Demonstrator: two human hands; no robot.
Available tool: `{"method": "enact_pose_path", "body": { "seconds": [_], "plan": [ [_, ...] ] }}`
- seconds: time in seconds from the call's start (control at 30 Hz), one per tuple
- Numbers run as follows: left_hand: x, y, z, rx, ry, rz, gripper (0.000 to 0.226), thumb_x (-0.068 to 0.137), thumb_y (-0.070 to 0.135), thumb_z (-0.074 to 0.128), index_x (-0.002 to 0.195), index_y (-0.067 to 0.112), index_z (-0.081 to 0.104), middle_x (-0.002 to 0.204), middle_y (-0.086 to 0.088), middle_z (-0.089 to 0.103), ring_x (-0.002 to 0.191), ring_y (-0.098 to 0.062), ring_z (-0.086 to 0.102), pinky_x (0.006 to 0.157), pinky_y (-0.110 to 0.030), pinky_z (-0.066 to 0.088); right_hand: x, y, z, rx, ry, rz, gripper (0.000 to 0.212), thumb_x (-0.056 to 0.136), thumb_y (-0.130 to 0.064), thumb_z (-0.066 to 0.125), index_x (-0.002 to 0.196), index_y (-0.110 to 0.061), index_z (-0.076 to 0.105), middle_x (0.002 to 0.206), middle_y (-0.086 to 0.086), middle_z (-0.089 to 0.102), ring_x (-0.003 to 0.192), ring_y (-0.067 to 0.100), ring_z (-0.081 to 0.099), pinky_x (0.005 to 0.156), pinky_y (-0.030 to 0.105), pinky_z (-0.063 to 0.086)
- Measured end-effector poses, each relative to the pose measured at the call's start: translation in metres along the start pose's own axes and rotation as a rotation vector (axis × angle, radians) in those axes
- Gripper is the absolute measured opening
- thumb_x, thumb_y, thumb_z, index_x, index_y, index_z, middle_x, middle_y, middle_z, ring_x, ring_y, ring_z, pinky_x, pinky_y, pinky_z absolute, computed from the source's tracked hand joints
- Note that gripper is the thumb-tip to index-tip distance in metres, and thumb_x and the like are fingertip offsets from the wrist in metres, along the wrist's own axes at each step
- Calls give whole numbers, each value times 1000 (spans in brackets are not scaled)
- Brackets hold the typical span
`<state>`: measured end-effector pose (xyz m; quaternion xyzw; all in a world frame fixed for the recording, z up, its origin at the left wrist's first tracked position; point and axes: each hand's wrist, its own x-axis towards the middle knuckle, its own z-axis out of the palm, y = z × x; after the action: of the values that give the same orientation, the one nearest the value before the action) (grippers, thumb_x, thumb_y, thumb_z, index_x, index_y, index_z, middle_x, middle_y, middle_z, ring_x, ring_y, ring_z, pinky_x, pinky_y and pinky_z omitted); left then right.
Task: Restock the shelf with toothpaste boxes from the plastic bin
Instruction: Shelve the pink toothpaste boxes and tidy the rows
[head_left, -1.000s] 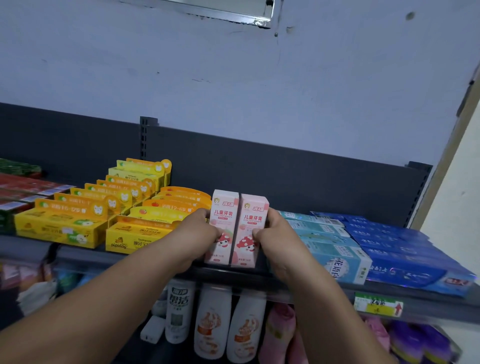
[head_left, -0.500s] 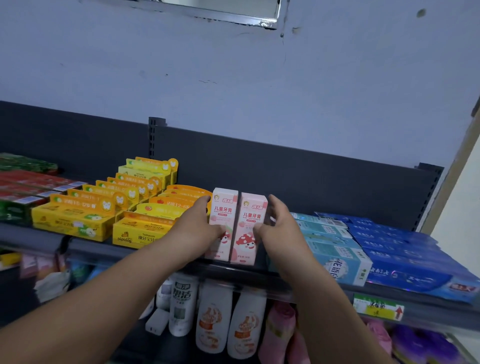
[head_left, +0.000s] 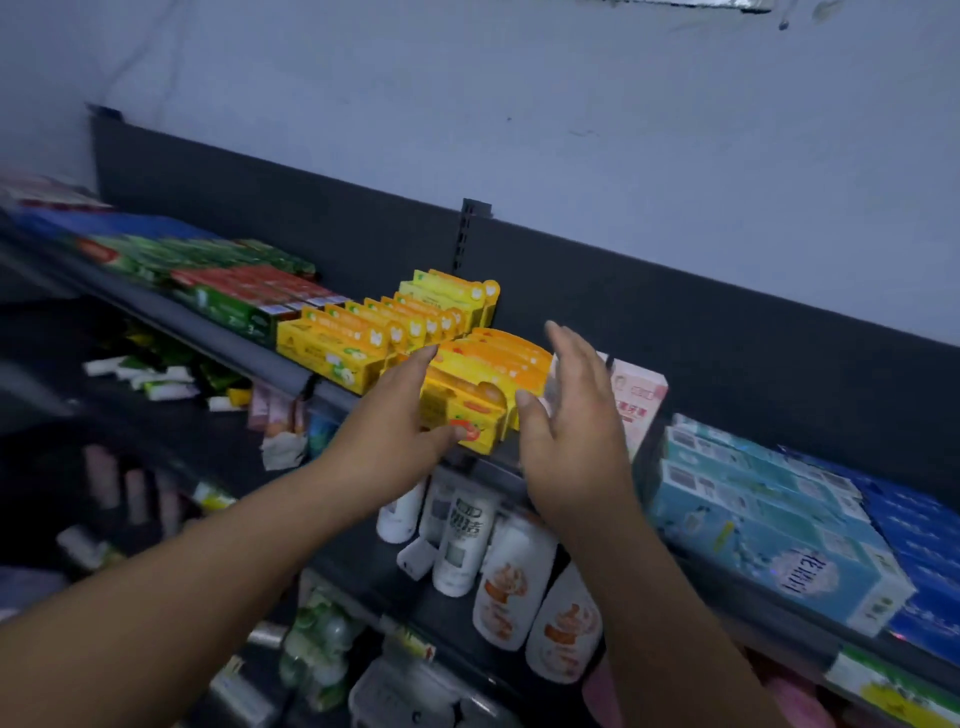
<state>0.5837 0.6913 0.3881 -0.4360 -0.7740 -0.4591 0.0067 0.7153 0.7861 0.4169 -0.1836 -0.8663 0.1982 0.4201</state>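
— Head view: where are the hands?
— I see both raised in front of the dark metal shelf. The left hand has its fingers spread and holds nothing. Its thumb overlaps the front of the orange cardboard toothpaste boxes, but I cannot tell if it touches them. The right hand is flat, fingers straight, also empty.
— And the stock?
— The upright pink toothpaste boxes stand on the shelf, partly behind the right hand, at three o'clock of the orange ones. Teal cardboard boxes lie at four o'clock of the pink, and yellow cardboard boxes at nine o'clock of the orange. White plastic bottles stand on the tier at six o'clock.
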Motion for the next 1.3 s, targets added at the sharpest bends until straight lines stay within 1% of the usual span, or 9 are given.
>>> {"method": "enact_pose_path", "body": {
  "seconds": [0.07,0.17,0.37,0.47,0.63,0.87,1.0,1.17,1.3],
  "plan": [
    [-12,-12,-18,28,32,-36,88,86,37,67,152,32,9,158,9,16,140,-22,30,107,-41,37,-3,-14,14,-17,-63,-45,56,99,-18,49,151,-22,29,158,-3,24,145,11,20,116,26,19],
    [-32,-32,-50,119,85,-77,88,86,36,67,152,29,9,158,5,18,143,-16,23,111,-36,31,-7,-38,38,-77,-168,-97,55,99,-19,49,151,-25,29,160,-4,19,147,14,15,118,32,18],
    [-82,-87,-130,334,142,-182,89,86,37,67,153,22,10,158,1,19,142,-16,23,109,-30,28,-20,-98,109,-203,-389,-175,58,102,-23,45,153,-25,20,162,-4,6,149,18,2,120,44,13],
    [-115,-125,-181,439,135,-261,90,84,36,67,152,23,10,158,-1,18,143,-20,21,112,-37,29,-30,-138,158,-232,-495,-194,59,102,-25,45,153,-25,17,162,-1,5,149,21,2,121,44,10],
    [-176,-189,-265,567,151,-412,86,86,32,65,153,21,10,157,-3,18,142,-22,20,110,-32,27,-53,-207,243,-217,-613,-248,60,100,-26,47,153,-26,18,162,-1,9,149,22,6,120,46,12],
    [-248,-274,-356,629,155,-608,85,87,35,64,153,23,12,158,-5,16,144,-23,18,112,-33,26,-95,-291,355,-137,-749,-298,60,99,-25,47,153,-24,20,162,1,10,149,23,7,120,44,12],
    [-270,-317,-386,652,139,-713,86,85,36,65,152,24,13,158,-4,18,142,-24,23,111,-35,29,-109,-319,408,-101,-834,-294,59,97,-26,50,151,-23,26,161,2,12,148,25,9,119,47,14],
    [-266,-367,-399,639,128,-836,87,83,35,68,151,24,15,157,-4,21,141,-24,26,113,-38,31,-106,-326,469,-103,-935,-287,62,96,-28,52,151,-23,25,161,3,13,147,23,12,119,43,15],
    [-251,-413,-399,634,112,-905,87,83,37,69,151,24,16,156,-3,23,140,-24,28,111,-38,32,-91,-315,526,-55,-1006,-256,60,94,-24,55,149,-20,30,160,4,16,145,24,21,117,40,23]
  ]
}}
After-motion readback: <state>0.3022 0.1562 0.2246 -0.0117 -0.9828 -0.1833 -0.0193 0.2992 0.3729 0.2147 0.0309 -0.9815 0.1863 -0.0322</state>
